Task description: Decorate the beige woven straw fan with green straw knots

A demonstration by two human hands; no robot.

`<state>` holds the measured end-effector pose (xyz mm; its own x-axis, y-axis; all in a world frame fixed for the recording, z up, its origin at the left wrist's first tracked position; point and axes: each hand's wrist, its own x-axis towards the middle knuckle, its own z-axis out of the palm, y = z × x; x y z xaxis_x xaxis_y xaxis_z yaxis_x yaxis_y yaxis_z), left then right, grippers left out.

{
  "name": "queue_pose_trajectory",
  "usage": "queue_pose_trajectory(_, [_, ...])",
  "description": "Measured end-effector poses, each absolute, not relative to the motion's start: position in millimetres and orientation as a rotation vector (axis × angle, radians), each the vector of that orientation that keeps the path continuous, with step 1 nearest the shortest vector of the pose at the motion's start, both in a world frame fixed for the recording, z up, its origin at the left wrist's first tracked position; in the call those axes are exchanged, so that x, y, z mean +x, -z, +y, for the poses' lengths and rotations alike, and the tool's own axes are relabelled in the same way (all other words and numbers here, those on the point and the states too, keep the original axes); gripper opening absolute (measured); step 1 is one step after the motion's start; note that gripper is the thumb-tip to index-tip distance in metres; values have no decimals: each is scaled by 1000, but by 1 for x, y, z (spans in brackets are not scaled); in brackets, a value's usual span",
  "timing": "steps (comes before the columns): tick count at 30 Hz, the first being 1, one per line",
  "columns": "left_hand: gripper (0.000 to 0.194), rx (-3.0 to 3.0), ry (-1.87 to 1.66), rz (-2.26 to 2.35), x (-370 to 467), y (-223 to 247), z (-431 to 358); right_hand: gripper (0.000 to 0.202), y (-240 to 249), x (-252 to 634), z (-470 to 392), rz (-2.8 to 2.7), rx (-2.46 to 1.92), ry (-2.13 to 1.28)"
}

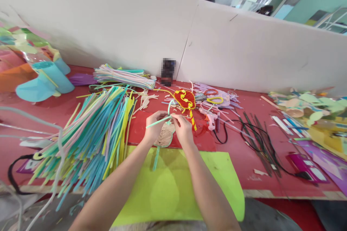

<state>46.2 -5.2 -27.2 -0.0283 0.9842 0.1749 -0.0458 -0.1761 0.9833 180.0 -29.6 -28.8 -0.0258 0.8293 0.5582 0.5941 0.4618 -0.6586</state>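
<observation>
Beyond our two hands, a pale partition rises behind the red table. Our left grip is closed on a mint-green fuzzy stem, and our right grip pinches at its inner end, fingertips close together. Just below and between both grips lies a beige ribbed piece with a green stalk. Past the right grip we see a red piece with yellow trim and a pink glue gun. Left of the left grip spreads a heap of coloured stems; nearer us lies a lime-green sheet.
</observation>
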Motion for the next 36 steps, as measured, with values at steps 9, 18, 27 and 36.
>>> queue_pose_trajectory(9, [12,1269,-1242,1014,41,30,2,33,20,191,-19,-1324,-1236,-820])
queue_pose_trajectory(18, [17,1412,-1132,909,49,21,-8,31,33,190,-12,-1203,-1144,-987])
queue_pose_trajectory(27, [28,1438,-1129,828,43,19,-6,25,29,192,-14,-1112,-1089,-1136])
queue_pose_trajectory(36, [21,1503,-1112,787,42,25,-4,27,20,191,-18,-1171,-1121,-1175])
